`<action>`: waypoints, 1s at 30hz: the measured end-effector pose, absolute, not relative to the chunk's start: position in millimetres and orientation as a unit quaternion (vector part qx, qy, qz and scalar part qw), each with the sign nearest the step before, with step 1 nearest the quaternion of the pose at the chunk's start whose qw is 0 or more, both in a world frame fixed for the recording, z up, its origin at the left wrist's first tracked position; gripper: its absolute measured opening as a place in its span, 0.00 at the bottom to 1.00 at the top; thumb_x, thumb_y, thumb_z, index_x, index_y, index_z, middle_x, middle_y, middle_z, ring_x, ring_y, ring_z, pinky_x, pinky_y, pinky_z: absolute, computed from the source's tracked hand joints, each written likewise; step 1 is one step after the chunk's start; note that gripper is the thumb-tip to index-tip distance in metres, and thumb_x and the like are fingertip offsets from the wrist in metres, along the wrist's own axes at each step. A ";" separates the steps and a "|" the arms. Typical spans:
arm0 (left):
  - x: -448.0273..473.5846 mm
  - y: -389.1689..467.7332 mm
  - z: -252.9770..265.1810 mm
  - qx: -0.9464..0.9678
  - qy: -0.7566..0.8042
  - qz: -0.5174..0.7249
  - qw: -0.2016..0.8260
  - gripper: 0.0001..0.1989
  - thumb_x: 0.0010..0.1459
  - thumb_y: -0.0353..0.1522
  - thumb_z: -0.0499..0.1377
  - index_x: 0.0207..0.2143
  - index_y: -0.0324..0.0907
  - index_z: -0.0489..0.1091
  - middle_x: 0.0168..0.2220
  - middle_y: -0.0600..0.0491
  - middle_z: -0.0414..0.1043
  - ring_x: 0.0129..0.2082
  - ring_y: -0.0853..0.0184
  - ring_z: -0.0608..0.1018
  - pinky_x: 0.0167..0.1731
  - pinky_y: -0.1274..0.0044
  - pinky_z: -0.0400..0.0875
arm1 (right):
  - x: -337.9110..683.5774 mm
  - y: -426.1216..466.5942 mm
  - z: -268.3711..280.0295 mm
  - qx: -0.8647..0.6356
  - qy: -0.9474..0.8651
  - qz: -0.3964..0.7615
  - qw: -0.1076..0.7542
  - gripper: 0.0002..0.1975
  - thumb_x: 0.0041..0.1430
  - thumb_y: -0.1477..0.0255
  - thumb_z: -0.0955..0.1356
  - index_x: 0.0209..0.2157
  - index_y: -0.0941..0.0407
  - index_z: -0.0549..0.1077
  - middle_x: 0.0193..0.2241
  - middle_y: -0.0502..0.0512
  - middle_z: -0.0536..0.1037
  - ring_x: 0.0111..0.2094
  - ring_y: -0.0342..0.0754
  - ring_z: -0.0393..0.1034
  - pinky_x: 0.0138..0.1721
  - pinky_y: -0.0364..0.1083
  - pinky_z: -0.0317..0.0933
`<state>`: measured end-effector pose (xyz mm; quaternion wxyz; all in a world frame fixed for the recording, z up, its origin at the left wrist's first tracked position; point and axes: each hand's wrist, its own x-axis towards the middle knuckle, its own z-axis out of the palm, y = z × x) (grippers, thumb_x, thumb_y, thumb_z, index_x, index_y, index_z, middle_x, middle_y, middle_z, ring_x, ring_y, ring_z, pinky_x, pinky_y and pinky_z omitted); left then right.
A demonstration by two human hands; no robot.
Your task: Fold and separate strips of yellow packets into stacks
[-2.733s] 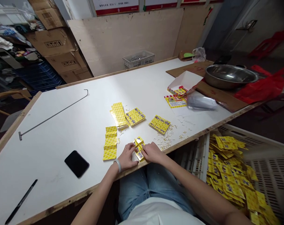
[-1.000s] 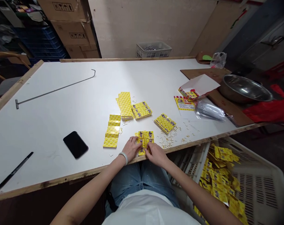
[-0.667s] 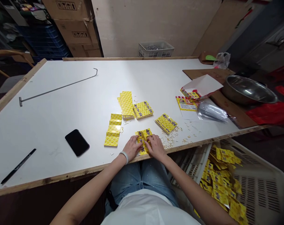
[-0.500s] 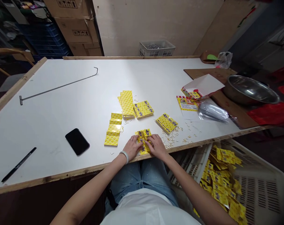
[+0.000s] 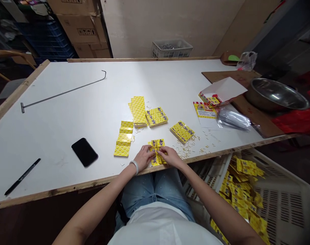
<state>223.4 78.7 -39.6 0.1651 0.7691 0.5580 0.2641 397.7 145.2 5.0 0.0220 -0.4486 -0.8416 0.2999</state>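
Note:
A yellow printed card point(image 5: 160, 142) with dark-blue figures and visible fold lines lies at the table's front edge, between my hands. My left hand point(image 5: 144, 157) is closed, its fingers pressed on the card's left side. My right hand point(image 5: 171, 157) pinches at the card's middle, thumb and forefinger together; part of the card is hidden beneath the fingers. To the left is a creased yellow strip point(image 5: 123, 139). Beyond the hands are a pile of yellow patterned strips point(image 5: 139, 109) and a stack of folded cards point(image 5: 157, 116). Another folded stack point(image 5: 182, 131) lies to the right.
Thin paper scraps point(image 5: 187, 149) litter the table on the right. A phone point(image 5: 84, 152), a pen point(image 5: 22, 177) and a metal rod point(image 5: 65, 92) lie leftward. An open box point(image 5: 225, 89) and steel bowl point(image 5: 275, 93) stand rightward. Below is a crate point(image 5: 285, 207) of yellow pieces.
My fingers have shifted slightly on the card, with the right thumb and forefinger now closer together over its middle. The view has tilted a little; the other things on the table have not moved.

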 end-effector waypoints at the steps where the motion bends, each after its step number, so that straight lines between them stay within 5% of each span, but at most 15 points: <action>1: 223.0 79.1 -40.6 0.768 0.559 0.266 0.166 0.10 0.60 0.32 0.52 0.41 0.44 0.71 0.49 0.46 0.59 0.49 0.60 0.64 0.50 0.64 0.66 | 396.2 145.2 5.3 -0.459 -0.837 0.298 0.016 0.15 0.63 0.64 0.58 0.33 0.56 0.71 0.33 0.53 0.76 0.34 0.44 0.68 0.35 0.41 0.56; 11: 223.9 80.8 -40.2 0.784 0.543 0.265 0.143 0.11 0.60 0.30 0.52 0.40 0.45 0.73 0.49 0.45 0.60 0.50 0.59 0.64 0.48 0.63 0.67 | 392.1 155.6 8.4 -0.470 -0.833 0.290 -0.034 0.11 0.59 0.65 0.62 0.30 0.55 0.72 0.28 0.51 0.76 0.30 0.44 0.68 0.29 0.40 0.51; 20: 225.5 74.1 -35.2 0.798 0.542 0.225 0.136 0.13 0.59 0.27 0.51 0.43 0.44 0.71 0.48 0.44 0.61 0.49 0.59 0.65 0.46 0.64 0.69 | 384.7 146.3 12.4 -0.472 -0.861 0.182 -0.056 0.15 0.66 0.65 0.54 0.39 0.55 0.68 0.34 0.56 0.77 0.34 0.48 0.70 0.31 0.43 0.50; 26: 224.6 74.4 -36.6 0.783 0.551 0.250 0.142 0.12 0.59 0.29 0.52 0.42 0.45 0.72 0.51 0.44 0.60 0.52 0.58 0.64 0.49 0.62 0.66 | 381.0 142.5 11.5 -0.458 -0.869 0.179 -0.060 0.14 0.66 0.68 0.53 0.39 0.56 0.66 0.38 0.59 0.76 0.37 0.49 0.69 0.35 0.44 0.51; 30: 225.1 73.8 -35.8 0.783 0.557 0.239 0.140 0.11 0.59 0.29 0.52 0.41 0.45 0.73 0.52 0.44 0.60 0.52 0.57 0.64 0.49 0.62 0.66 | 383.3 144.0 8.2 -0.468 -0.856 0.218 -0.034 0.15 0.66 0.67 0.54 0.49 0.59 0.60 0.36 0.59 0.76 0.35 0.49 0.70 0.34 0.43 0.53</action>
